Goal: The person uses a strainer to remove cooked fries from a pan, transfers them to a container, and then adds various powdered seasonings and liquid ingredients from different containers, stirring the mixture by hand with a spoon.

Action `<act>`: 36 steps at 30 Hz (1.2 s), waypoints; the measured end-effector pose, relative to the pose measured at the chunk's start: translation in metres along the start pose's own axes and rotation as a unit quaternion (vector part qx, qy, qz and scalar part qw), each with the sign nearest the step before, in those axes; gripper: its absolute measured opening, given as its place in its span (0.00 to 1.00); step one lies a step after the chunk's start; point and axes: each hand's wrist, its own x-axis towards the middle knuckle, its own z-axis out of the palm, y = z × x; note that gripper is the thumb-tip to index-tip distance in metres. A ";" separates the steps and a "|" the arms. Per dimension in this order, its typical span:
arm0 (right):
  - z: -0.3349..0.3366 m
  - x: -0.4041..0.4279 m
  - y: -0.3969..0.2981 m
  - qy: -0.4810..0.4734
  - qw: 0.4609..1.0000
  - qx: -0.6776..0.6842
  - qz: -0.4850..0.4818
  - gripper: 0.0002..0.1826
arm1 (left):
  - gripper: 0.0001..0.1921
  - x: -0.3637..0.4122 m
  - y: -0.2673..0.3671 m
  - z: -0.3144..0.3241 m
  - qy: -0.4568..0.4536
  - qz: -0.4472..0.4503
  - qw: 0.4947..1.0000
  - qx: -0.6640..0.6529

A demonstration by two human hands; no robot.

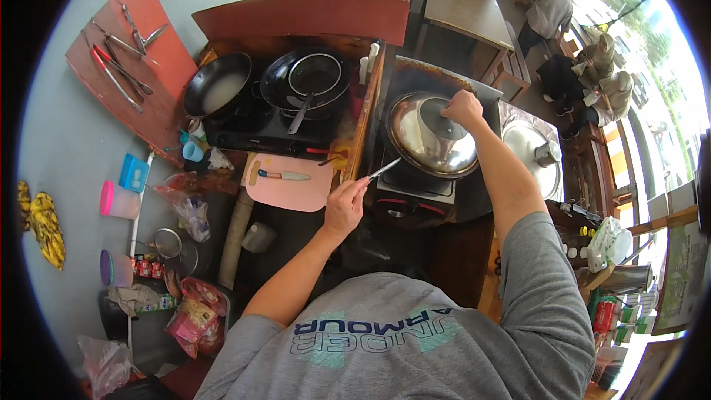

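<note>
My right hand grips the top of a domed, shiny metal lid that has a dark centre. Under the lid is a dark wok or pan, set on a black stove; the lid hides what is inside. My left hand holds a thin metal handle, which reaches up to the near left rim of the lid. Whether it belongs to the pan or to a separate utensil, I cannot tell.
Left of a wooden divider, a wok with cloudy liquid and a wok holding a strainer stand on another stove. A knife lies on a pink cutting board. A round metal tray sits right. Several people are beyond.
</note>
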 end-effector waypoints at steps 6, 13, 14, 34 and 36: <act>0.001 -0.002 -0.001 0.015 1.000 -0.007 0.003 0.16 | 0.09 -0.003 0.003 -0.003 -0.013 -0.078 0.996 -0.038; 0.006 0.001 0.005 0.024 1.000 -0.005 0.003 0.16 | 0.08 0.004 0.007 0.011 -0.026 -0.034 0.999 0.004; 0.005 0.000 0.001 0.023 1.000 -0.004 0.001 0.16 | 0.08 0.004 0.006 0.013 -0.008 -0.024 1.000 0.018; 0.014 -0.006 0.003 0.007 1.000 0.005 0.000 0.19 | 0.16 0.018 0.002 0.040 0.030 -0.147 0.989 0.008; 0.014 -0.007 0.003 0.002 1.000 0.001 -0.007 0.19 | 0.17 0.016 0.000 0.039 0.018 -0.159 0.987 -0.001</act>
